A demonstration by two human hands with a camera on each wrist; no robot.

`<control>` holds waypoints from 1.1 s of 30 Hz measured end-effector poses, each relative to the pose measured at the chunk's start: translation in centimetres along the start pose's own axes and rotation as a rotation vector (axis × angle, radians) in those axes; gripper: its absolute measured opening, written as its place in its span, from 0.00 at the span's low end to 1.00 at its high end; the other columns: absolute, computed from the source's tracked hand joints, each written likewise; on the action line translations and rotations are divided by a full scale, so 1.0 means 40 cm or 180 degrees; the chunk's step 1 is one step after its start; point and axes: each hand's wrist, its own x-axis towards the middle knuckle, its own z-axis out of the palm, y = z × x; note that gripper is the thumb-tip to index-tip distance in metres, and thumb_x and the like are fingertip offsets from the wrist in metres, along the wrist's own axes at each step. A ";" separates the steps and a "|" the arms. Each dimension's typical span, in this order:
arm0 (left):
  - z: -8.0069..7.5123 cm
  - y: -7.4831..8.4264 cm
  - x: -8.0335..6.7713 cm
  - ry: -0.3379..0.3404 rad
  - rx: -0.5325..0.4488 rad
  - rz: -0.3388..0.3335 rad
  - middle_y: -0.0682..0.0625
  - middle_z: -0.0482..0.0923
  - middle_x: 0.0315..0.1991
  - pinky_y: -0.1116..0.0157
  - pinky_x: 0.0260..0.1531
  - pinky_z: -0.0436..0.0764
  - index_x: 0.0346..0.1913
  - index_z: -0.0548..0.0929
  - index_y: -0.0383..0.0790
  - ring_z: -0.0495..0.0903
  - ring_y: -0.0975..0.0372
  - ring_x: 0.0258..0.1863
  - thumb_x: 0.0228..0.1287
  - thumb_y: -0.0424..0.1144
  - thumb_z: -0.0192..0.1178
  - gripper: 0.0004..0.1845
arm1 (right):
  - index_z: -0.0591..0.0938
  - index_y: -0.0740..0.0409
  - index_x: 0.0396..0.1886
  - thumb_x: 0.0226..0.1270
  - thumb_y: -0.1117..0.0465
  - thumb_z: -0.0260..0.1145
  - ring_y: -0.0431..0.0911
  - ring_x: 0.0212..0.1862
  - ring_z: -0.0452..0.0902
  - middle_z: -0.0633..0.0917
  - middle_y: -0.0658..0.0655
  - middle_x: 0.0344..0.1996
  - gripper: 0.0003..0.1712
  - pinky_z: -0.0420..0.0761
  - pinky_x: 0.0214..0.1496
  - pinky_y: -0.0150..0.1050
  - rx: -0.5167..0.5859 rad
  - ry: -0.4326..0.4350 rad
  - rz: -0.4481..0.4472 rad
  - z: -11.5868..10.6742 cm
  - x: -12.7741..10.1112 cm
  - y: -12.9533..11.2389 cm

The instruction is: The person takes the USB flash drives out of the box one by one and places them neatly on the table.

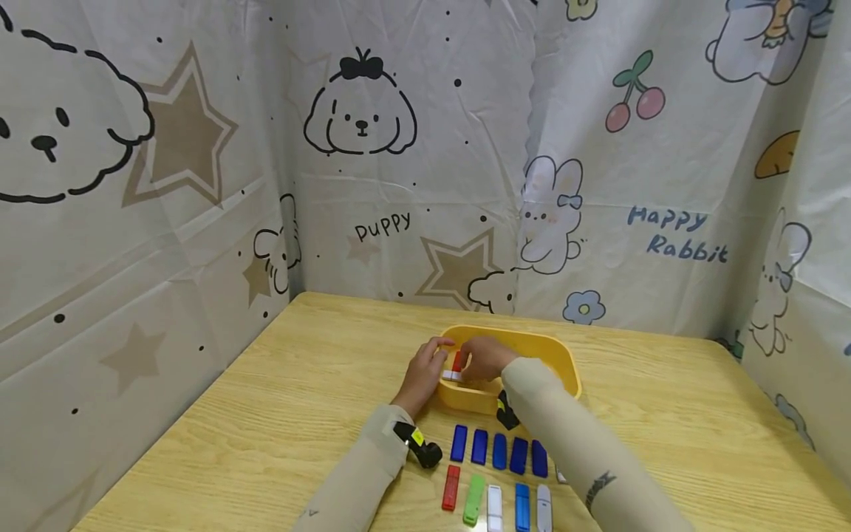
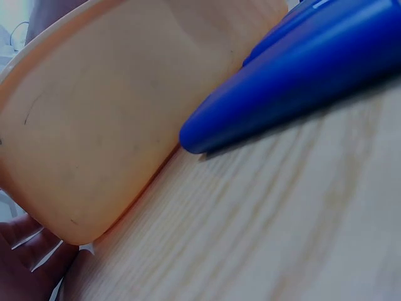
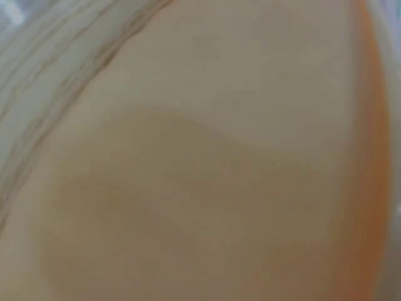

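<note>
A yellow plastic bin [image 1: 468,400] stands on the table. My left hand [image 1: 424,371] holds its left end, with fingertips over the rim; in the left wrist view, fingers [image 2: 28,254] lie against the bin's outer corner. My right hand [image 1: 488,358] reaches inside with bent fingers, the fingertips right at a red oblong piece [image 1: 456,361] and a white oblong piece [image 1: 451,376]. I cannot tell whether it pinches one. These pieces look like USB sticks. The right wrist view shows mostly the blurred bin wall [image 3: 188,188].
In front of the bin lies a row of several blue sticks [image 1: 499,451]. Nearer to me are a red stick [image 1: 450,488], a green stick [image 1: 474,499], a white stick [image 1: 495,508], a lighter blue stick [image 1: 522,507] and a grey stick [image 1: 544,507]. Printed curtains [image 1: 412,185] stand behind the wooden table [image 1: 299,384].
</note>
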 end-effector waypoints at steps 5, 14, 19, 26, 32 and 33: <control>0.000 0.002 0.000 -0.0008 -0.0002 0.0007 0.45 0.76 0.52 0.53 0.51 0.70 0.52 0.79 0.48 0.73 0.54 0.48 0.69 0.41 0.46 0.15 | 0.85 0.58 0.35 0.56 0.60 0.73 0.44 0.29 0.75 0.81 0.51 0.29 0.08 0.76 0.31 0.36 -0.0160 0.0013 0.0000 0.015 0.013 -0.007; 0.001 0.004 0.001 -0.0010 -0.0018 0.0024 0.45 0.76 0.53 0.51 0.54 0.70 0.53 0.79 0.47 0.73 0.53 0.53 0.70 0.41 0.45 0.15 | 0.86 0.58 0.33 0.57 0.56 0.72 0.46 0.35 0.76 0.84 0.52 0.32 0.10 0.78 0.45 0.42 -0.0455 0.0168 -0.0134 0.032 0.020 -0.011; -0.001 0.008 0.001 0.0007 -0.0041 0.0020 0.45 0.76 0.53 0.52 0.54 0.70 0.52 0.79 0.47 0.74 0.53 0.52 0.69 0.41 0.46 0.15 | 0.84 0.58 0.27 0.59 0.54 0.71 0.44 0.28 0.73 0.80 0.49 0.24 0.11 0.75 0.34 0.38 -0.0519 0.0194 -0.0178 0.038 0.024 -0.010; -0.005 0.014 -0.004 0.0001 -0.0037 0.0051 0.44 0.76 0.52 0.51 0.53 0.70 0.52 0.79 0.45 0.74 0.52 0.51 0.69 0.40 0.46 0.15 | 0.72 0.55 0.13 0.59 0.60 0.69 0.42 0.16 0.57 0.62 0.47 0.10 0.19 0.56 0.20 0.34 -0.0617 0.0155 -0.0281 0.039 0.026 -0.012; -0.007 0.011 -0.005 0.0006 -0.0025 0.0050 0.45 0.76 0.51 0.51 0.53 0.70 0.52 0.79 0.45 0.74 0.53 0.51 0.70 0.41 0.46 0.15 | 0.71 0.52 0.09 0.61 0.54 0.68 0.40 0.16 0.58 0.63 0.45 0.09 0.23 0.59 0.21 0.33 -0.0719 0.0113 -0.0276 0.038 0.029 -0.004; -0.007 0.010 -0.006 0.0012 -0.0027 0.0043 0.45 0.77 0.51 0.51 0.52 0.70 0.52 0.79 0.45 0.74 0.53 0.51 0.70 0.41 0.46 0.15 | 0.72 0.52 0.10 0.61 0.53 0.69 0.40 0.16 0.59 0.64 0.45 0.09 0.23 0.60 0.21 0.33 -0.0711 0.0105 -0.0264 0.036 0.028 -0.003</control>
